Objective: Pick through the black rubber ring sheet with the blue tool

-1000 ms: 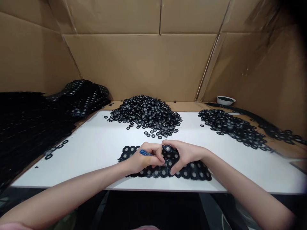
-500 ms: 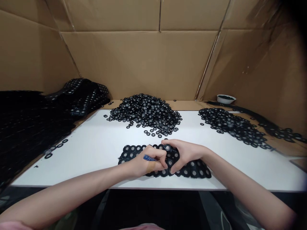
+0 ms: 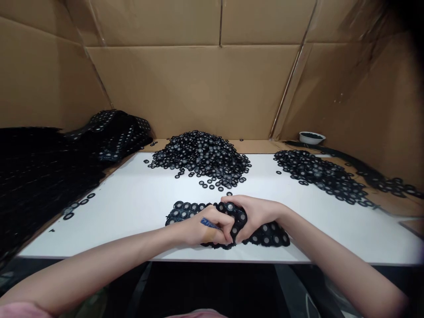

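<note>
A black rubber sheet (image 3: 276,236) with rows of round light-centred discs lies near the front edge of the white table. My left hand (image 3: 212,226) rests over its middle, fingers curled and pressed down on the sheet; blue writing and a tan bandage show on this hand. My right hand (image 3: 253,215) grips the same sheet just to the right, its thumb at the near edge and its fingers at the far edge, so the rubber bunches up between them. The left fingertips meet the sheet close to the right thumb. Part of the sheet is hidden beneath both hands.
A large heap of black rings (image 3: 202,154) stands at the back middle, with a lower ring pile (image 3: 318,174) on the right. A white bowl (image 3: 312,138) sits behind it. Black perforated sheets (image 3: 115,132) are stacked at left. Cardboard walls (image 3: 185,88) enclose the table (image 3: 132,194).
The sheet has bunched up more between my hands, and both its ends have drawn slightly inward. My left hand has shifted a little to the right and nearer.
</note>
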### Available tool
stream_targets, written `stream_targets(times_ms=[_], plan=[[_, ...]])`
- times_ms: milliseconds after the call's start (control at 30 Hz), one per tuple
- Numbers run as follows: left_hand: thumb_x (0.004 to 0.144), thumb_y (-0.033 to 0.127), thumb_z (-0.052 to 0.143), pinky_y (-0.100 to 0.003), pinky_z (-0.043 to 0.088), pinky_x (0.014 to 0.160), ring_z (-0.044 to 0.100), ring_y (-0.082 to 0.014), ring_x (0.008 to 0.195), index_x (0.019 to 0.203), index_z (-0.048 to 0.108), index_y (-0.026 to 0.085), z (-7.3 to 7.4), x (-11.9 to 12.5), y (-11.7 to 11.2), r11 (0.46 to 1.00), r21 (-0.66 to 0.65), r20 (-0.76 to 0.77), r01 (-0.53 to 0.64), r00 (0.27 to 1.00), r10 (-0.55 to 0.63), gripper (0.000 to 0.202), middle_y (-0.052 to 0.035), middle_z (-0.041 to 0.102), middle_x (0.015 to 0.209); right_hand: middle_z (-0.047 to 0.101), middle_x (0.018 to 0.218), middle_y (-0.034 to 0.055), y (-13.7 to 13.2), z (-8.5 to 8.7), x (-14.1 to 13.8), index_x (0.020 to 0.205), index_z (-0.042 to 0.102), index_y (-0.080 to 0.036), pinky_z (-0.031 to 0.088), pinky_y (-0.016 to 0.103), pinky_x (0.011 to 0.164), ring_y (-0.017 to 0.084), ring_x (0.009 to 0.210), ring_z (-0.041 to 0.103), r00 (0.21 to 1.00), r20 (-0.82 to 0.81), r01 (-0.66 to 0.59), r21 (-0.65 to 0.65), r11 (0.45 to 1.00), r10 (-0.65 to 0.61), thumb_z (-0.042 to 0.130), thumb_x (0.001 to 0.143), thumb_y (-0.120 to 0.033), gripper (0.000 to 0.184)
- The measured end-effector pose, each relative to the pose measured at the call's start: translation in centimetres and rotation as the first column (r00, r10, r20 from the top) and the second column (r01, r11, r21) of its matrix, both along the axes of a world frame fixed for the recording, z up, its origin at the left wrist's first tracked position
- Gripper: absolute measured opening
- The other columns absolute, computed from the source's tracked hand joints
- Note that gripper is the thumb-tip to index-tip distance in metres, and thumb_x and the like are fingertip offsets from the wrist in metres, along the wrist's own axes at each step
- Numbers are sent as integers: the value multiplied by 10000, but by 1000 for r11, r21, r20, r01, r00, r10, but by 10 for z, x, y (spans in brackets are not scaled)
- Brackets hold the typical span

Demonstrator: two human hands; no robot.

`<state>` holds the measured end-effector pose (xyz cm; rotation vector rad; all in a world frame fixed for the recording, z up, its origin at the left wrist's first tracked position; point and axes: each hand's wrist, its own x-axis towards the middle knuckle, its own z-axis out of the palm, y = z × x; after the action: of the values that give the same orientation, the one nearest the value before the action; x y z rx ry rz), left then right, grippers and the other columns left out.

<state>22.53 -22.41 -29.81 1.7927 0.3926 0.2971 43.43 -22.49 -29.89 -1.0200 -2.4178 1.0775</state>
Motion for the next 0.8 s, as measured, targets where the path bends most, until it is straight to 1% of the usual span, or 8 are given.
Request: stream_targets(times_ms=[133,233,367,433,533,633,700,800], plan=[[710,157,648,-174,311,485,422,-67,511,632,646,98,1,-1,1,999,11,4,35,999,-35,97,16,537,547,568,1090,45,0,2,0,1172,522,-171,451,292,844,254,995,544,1000,15,7,1,1000,-7,843,446,-447,840],[705,168,653,-177,323,495,435,-75,524,633,645,98,-1,-1,2,999,-23,4,31,1000,-31,101,11,542,554,576,1086,42,-1,4,0,1168,530,-175,455,287,839,255,997,548,999,36,13,2,1000,-13,837,456,-474,831],[698,198,661,-186,352,516,462,-91,549,625,639,103,-3,-1,3,998,-52,-7,26,1000,-26,121,-1,565,577,582,1095,36,-2,6,0,1168,535,-189,453,284,855,256,1015,546,999,40,10,5,1000,-11,834,472,-443,799],[700,197,659,-186,359,529,473,-94,563,628,637,107,-3,-2,2,998,-57,-6,23,1000,-23,117,-3,575,591,580,1094,33,-1,7,0,1162,535,-194,452,286,859,254,1013,546,999,35,9,5,1000,-9,835,474,-451,793],[705,173,653,-179,343,520,453,-80,550,633,635,107,-2,-3,1,999,-38,15,-9,1000,9,99,5,572,591,576,1053,25,0,8,2,1133,539,-197,457,291,839,245,979,551,999,36,6,6,1000,-6,830,479,-488,772],[704,151,650,-175,315,491,419,-64,506,628,631,103,-1,-4,-1,998,-24,34,-55,998,56,92,22,534,547,567,1044,21,0,9,3,1127,530,-198,450,293,841,239,973,546,998,50,24,17,1000,-25,826,494,-492,758],[694,148,659,-174,306,472,415,-62,484,615,622,103,-2,-4,-1,995,-44,31,-89,995,90,99,29,510,515,565,1021,19,-1,9,4,1112,530,-198,448,291,823,237,959,542,997,65,31,33,999,-33,820,512,-494,728],[664,159,686,-178,327,451,442,-70,459,587,597,106,-5,-3,4,985,-88,27,-146,989,149,129,26,514,504,561,957,9,0,10,6,1049,542,-202,444,285,772,221,901,536,996,79,33,65,997,-38,810,533,-509,658]])
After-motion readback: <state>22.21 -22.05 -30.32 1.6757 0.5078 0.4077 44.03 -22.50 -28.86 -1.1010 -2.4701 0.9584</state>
